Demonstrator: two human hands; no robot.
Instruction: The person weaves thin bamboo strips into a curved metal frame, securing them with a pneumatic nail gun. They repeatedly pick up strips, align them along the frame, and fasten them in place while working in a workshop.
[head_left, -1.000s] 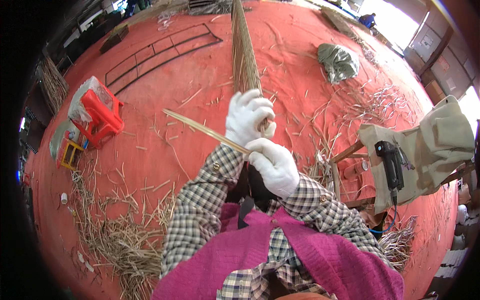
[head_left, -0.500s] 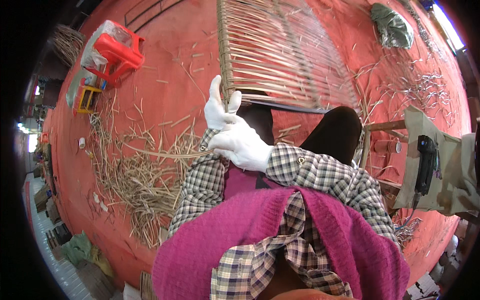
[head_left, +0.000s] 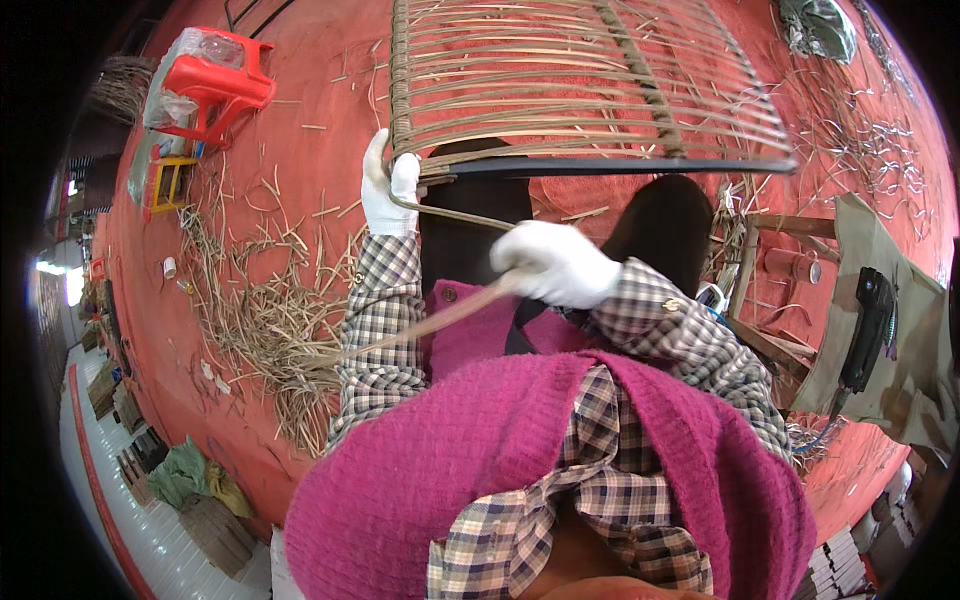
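Right hand (head_left: 555, 265) pulls away rightward, closed on narrow, bent tan strip (head_left: 455, 214) | left hand (head_left: 390, 200), half-curled, grips rod-ribbed frame (head_left: 640, 80) by wrapped corner just ahead

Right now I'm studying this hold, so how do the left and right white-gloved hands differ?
The white-gloved left hand is at the near left corner of the woven tan frame; the white-gloved right hand is apart from it. The left hand extends upward in view; the right hand curls around a thin tan strand. Both are gloved.
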